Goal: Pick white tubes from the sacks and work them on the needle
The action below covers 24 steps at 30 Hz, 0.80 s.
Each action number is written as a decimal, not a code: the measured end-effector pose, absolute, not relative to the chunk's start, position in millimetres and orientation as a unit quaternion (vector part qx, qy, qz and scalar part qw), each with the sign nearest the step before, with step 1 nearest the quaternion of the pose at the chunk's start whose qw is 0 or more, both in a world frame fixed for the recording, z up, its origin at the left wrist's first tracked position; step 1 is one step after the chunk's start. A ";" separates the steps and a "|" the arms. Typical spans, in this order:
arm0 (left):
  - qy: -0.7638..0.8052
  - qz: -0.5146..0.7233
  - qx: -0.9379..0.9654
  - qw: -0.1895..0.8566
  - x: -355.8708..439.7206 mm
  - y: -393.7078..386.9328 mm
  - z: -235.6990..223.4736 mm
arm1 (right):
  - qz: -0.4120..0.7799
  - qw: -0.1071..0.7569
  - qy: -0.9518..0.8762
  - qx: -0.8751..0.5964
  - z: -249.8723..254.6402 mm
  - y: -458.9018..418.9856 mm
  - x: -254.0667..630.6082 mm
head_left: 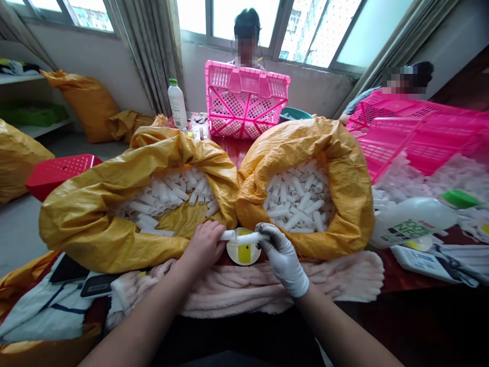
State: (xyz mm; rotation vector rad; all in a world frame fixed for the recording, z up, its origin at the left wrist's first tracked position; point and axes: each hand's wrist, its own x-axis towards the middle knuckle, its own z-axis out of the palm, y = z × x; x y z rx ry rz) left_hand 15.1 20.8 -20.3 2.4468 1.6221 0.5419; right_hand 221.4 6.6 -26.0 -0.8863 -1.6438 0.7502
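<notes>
While the bare left hand (204, 247) curls closed around one white tube (228, 235), the white-gloved right hand (282, 260) pinches a second white tube (250, 238) between thumb and fingers, both tubes above one round white-and-yellow disc (244, 251) just behind a pale pink fleece cloth (244, 283). Beyond lie two open yellow woven sacks (87, 234) of loose white tubes (301, 196), then three pink plastic crates (244, 99).

Right hand (282, 260) in thin white glove (284, 265), left hand (204, 246) bare
</notes>
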 end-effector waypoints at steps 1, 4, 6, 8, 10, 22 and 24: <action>0.527 0.187 0.824 0.091 15.6 19.4 -16.9 | 0.334 0.550 -0.664 -0.381 -24.5 8.7 219.3; 0.489 0.195 0.841 0.128 19.8 14.3 -9.8 | 0.329 0.520 -0.700 -0.363 -12.0 10.8 217.2; 0.473 0.183 0.851 0.133 25.4 9.7 -8.1 | 0.299 0.461 -0.766 -0.334 -1.7 9.5 218.4; 0.468 0.158 0.862 0.114 32.6 4.5 -7.9 | 0.288 0.402 -0.793 -0.357 4.7 8.6 219.1; 0.474 0.127 0.866 0.093 39.3 -0.1 -8.1 | 0.292 0.357 -0.775 -0.432 5.4 8.4 217.6; 0.368 0.081 0.851 0.366 29.8 -20.6 31.3 | 0.221 0.294 -0.770 -0.521 9.3 -46.1 255.9; 0.411 0.087 0.869 0.262 4.4 -13.2 42.6 | 0.159 0.265 -0.702 -0.642 7.0 -71.7 290.4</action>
